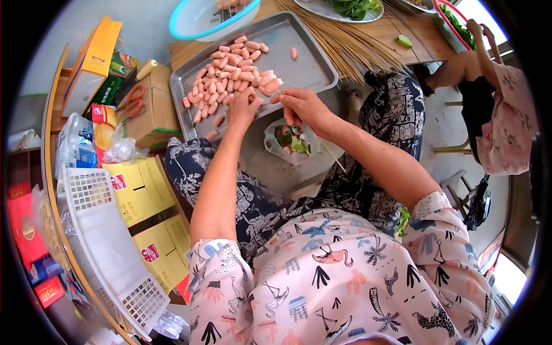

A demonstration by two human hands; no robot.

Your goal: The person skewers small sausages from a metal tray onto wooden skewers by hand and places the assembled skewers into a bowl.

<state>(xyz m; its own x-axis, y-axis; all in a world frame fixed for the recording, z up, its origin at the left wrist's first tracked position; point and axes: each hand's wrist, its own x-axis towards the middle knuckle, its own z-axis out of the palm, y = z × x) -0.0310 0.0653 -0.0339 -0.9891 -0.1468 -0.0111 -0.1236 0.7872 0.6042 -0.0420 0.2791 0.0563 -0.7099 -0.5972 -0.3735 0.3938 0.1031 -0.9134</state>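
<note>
My right hand [306, 108] is closed around a thin bamboo skewer [332, 156], its free end pointing down toward my lap. At the upper end, just past my fingers, small pink sausages [269, 84] are threaded side by side. Close by on the left, my left hand [244, 108] has its fingers pinched together over the tray edge; what lies between them is hidden. A heap of short pink sausages [221, 80] covers the left part of a metal tray [313, 49], with one lone sausage [294, 53] farther right.
Many loose skewers [345, 43] lie right of the tray, near a cut green piece [404, 41]. A blue-rimmed bowl [195, 29] stands behind. Below hangs a plastic bag of scraps [292, 141]. Boxes and scissors [135, 101] are at left; another person [500, 115] sits at right.
</note>
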